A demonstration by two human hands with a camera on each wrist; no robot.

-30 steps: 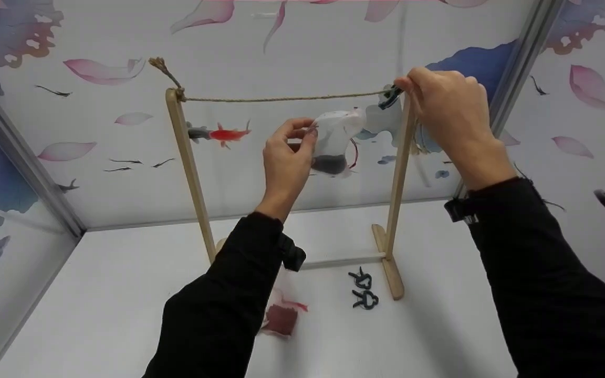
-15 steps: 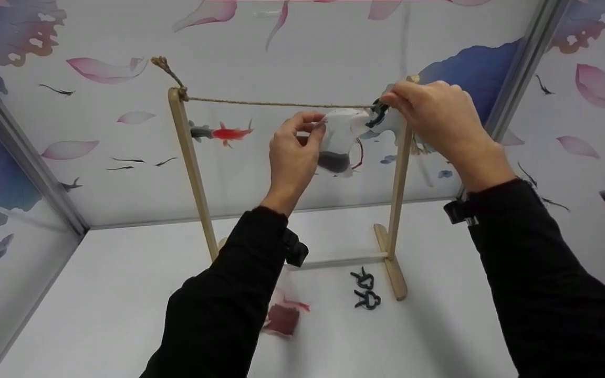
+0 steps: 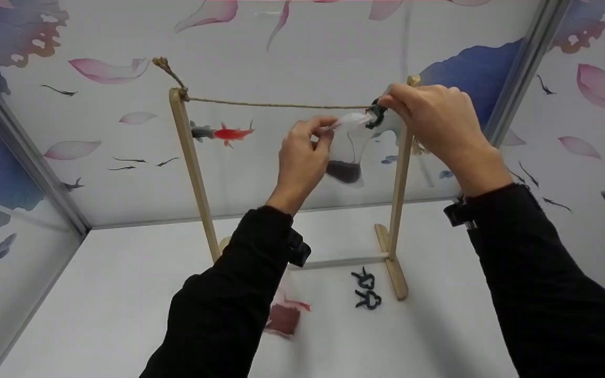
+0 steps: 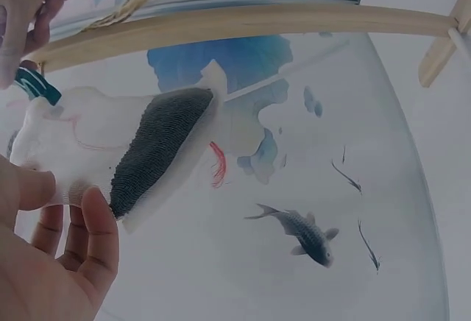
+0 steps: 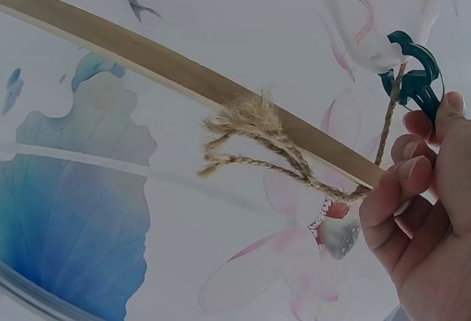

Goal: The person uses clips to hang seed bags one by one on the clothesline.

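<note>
Now right hand (image 3: 434,123) squeezes clip (image 3: 375,115) (green); left hand (image 3: 302,157) pinches sock (image 3: 347,157).

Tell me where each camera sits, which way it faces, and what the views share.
Head: above, looking forward and down at the rack; both hands and black sleeves show.
Left wrist: below the left hand, looking up at the sock; fingers show.
Right wrist: beside the right hand, facing the rope knot and clip; fingers show.
Shared: all show sock and clip.

Both raised hands (image 3: 302,157) (image 3: 434,123) pinch, grips closed.
</note>
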